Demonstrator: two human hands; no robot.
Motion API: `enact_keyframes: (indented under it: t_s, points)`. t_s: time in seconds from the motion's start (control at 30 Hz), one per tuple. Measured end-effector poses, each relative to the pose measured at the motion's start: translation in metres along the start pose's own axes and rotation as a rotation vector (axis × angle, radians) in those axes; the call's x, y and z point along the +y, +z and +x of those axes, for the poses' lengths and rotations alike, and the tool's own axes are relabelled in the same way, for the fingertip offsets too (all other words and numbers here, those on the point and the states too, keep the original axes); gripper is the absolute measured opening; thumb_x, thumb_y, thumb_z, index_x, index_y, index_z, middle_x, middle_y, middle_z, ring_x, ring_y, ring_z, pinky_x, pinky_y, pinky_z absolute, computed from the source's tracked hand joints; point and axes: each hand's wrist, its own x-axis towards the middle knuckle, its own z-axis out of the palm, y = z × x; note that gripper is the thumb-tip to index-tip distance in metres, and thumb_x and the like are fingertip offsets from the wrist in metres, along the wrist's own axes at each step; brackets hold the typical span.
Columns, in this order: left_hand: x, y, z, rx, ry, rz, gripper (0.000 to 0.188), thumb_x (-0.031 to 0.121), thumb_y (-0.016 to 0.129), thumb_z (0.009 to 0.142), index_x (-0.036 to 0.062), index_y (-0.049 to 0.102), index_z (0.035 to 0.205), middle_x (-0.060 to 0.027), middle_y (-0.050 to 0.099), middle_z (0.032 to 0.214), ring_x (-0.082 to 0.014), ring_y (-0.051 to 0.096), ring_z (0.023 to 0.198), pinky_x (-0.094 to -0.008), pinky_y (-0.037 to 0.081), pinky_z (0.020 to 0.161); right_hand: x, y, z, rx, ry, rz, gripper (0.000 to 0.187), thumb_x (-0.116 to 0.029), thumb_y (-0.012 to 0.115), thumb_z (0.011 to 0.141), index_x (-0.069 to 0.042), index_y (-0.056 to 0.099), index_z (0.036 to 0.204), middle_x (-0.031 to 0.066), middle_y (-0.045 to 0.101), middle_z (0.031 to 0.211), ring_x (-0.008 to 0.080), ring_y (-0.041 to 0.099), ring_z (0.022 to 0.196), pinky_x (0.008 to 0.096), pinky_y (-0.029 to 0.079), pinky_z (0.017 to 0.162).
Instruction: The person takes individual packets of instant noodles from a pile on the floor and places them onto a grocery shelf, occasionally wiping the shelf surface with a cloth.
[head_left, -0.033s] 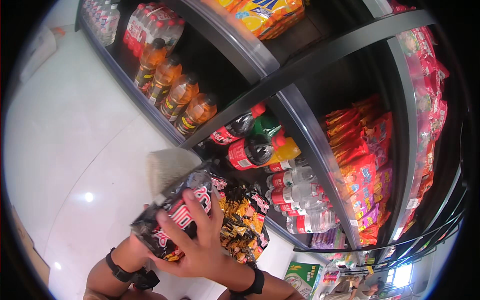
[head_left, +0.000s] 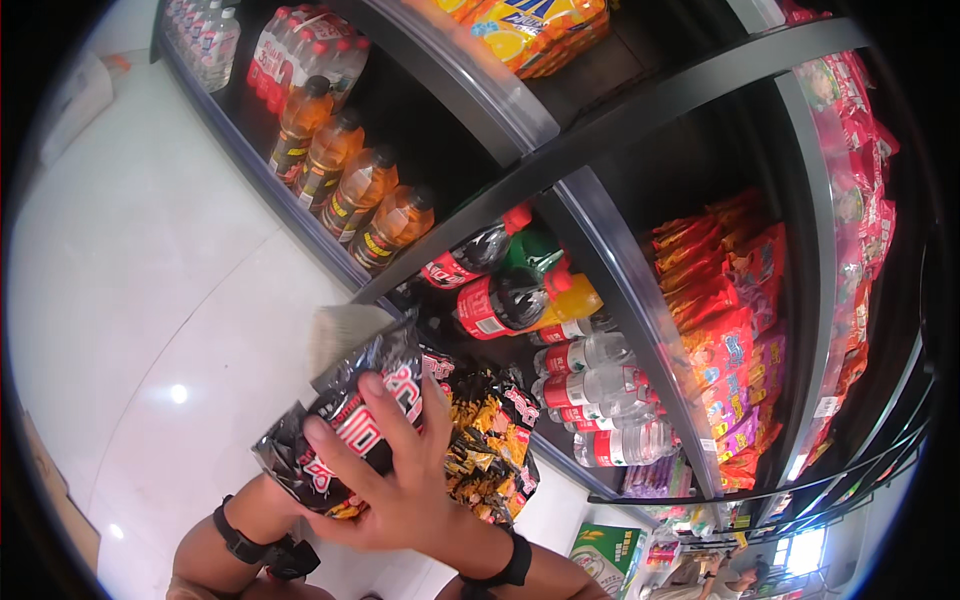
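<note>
A crinkled black snack bag (head_left: 355, 430) with white and pink lettering is held tilted between my two hands. My right hand (head_left: 395, 480) lies over its face, fingers spread across the front and thumb at the lower edge. From underneath, my left hand (head_left: 275, 492) supports the bag's lower left end; the bag hides most of its fingers. Past the bag's upper edge sticks out a brush (head_left: 340, 332) with pale bristles; its handle and what holds it are hidden. Just right of the bag lie several similar black and yellow snack packs (head_left: 490, 430) in a heap.
Dark shelving (head_left: 610, 250) slants across the right, holding orange drink bottles (head_left: 360, 190), cola bottles (head_left: 500, 300), water bottles (head_left: 590, 385) and red snack bags (head_left: 715, 330). White glossy floor (head_left: 150, 270) spreads on the left. A green carton (head_left: 605, 560) stands lower right, with people beyond.
The bag has turned and shifted slightly in my hands, and its left end flares out more. The bristles have moved a little to the right. The shelves look the same.
</note>
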Motion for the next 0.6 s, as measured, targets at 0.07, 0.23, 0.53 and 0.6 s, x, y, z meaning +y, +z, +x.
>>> enact_keyframes:
  t_s: [0.07,0.23,0.53,0.6]
  points:
    - [-0.006,0.002,0.002,0.008,0.049,-0.180,0.068,0.054,0.029,0.094,0.0048,0.030,0.141,-0.0101,0.039,0.140,-0.0235,0.039,0.127,-0.0370,0.033,0.106,0.013,-0.006,0.011,0.017,-0.027,0.002,0.070,-0.046,0.073,0.065,-0.011,0.058,0.123,0.0257,0.033,0.140,0.0409,0.032,0.125,0.0568,0.025,0.102]
    - [-0.016,-0.008,0.001,-0.117,0.050,-0.374,0.092,0.071,0.028,0.086,0.0023,0.014,0.145,-0.0119,0.034,0.143,-0.0230,0.040,0.126,-0.0373,0.035,0.102,0.051,-0.011,0.025,0.076,0.169,0.165,0.085,-0.043,0.070,0.074,0.004,0.035,0.137,0.0301,0.020,0.144,0.0442,0.027,0.128,0.0522,0.023,0.104]
    - [-0.017,-0.006,0.005,-0.026,-0.007,-0.241,0.097,0.062,0.053,0.077,0.0060,0.014,0.146,-0.0135,0.028,0.146,-0.0271,0.034,0.131,-0.0420,0.029,0.108,0.026,0.002,-0.004,-0.035,0.174,0.042,0.086,-0.044,0.075,0.066,-0.004,0.042,0.134,0.0305,0.022,0.143,0.0476,0.028,0.126,0.0592,0.023,0.101]
    - [-0.011,-0.002,0.008,-0.008,-0.021,-0.222,0.091,0.044,0.060,0.077,0.0059,0.014,0.145,-0.0119,0.031,0.143,-0.0244,0.036,0.130,-0.0390,0.031,0.106,0.047,-0.003,0.002,0.051,0.183,-0.003,0.090,-0.040,0.078,0.064,-0.003,0.039,0.136,0.0290,0.020,0.144,0.0458,0.028,0.126,0.0546,0.024,0.102]
